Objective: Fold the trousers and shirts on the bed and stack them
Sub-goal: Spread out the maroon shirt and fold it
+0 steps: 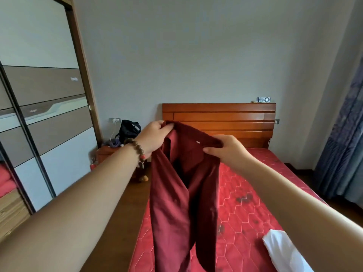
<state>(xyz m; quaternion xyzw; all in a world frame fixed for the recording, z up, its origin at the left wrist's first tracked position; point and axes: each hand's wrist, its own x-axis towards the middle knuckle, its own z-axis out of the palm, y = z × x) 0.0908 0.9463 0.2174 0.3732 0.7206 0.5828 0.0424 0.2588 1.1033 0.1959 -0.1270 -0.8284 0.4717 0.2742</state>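
Maroon shirt (176, 193) hangs over the bed's (245, 213) left edge, its collar pinched by left hand (155, 136) and right hand (225, 148); white garment (282, 250) lies by the near right corner.

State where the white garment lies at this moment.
In the head view, the white garment lies at the lower right on the red mattress, under the person's right forearm, right of the hanging dark red shirt.

A home bedroom: a bed (255, 213) with a red quilted mattress and a wooden headboard (219, 122) fills the centre and lower right, a sliding-door wardrobe (39, 114) stands at left, a nightstand (106, 152) beside the headboard, curtains (343, 144) at the right edge.
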